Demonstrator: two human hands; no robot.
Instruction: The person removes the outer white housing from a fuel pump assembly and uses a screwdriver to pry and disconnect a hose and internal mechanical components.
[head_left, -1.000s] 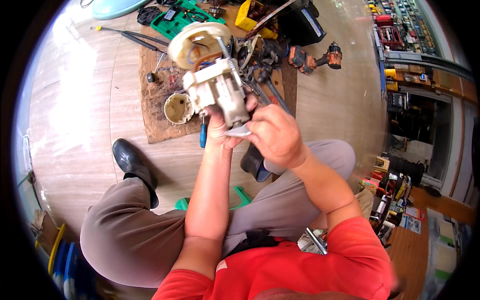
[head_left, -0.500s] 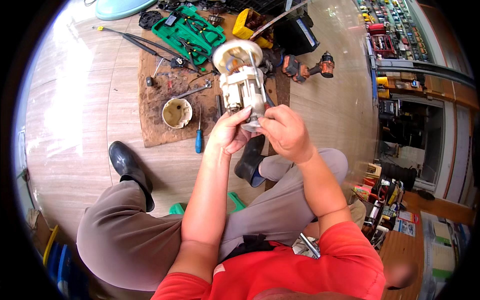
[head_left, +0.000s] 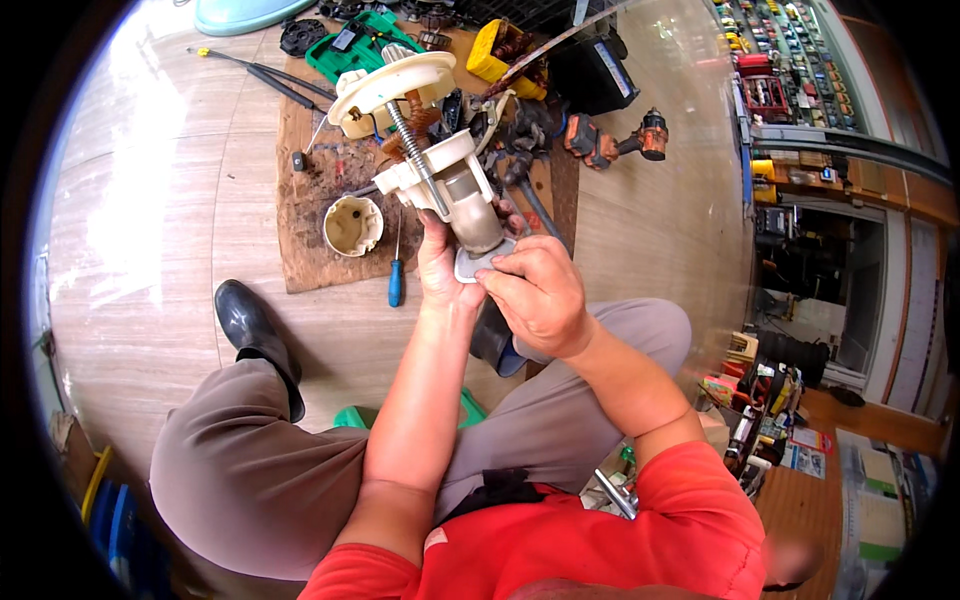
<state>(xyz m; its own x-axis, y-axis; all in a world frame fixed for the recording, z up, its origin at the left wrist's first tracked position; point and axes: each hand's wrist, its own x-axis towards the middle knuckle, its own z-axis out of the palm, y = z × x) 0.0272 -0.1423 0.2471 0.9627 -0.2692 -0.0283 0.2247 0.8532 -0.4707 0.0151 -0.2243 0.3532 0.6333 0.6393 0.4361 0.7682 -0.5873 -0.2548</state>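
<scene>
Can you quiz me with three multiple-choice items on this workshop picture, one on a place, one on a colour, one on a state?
1. Where does the blue-handled screwdriver lie?
A. On the floor at the edge of the wooden board
B. In the green tool case
C. On the person's lap

2. What colour is the person's shirt?
A. Grey
B. Red
C. Yellow

3. How is the white pump assembly held?
A. It lies on the floor untouched
B. One hand alone holds it
C. Both hands hold it in the air

Answers: 1 A, the screwdriver rests just off the board's near edge. 2 B, the shirt is red. 3 C, the left hand grips its lower end and the right hand presses a grey cap at its base.
</scene>
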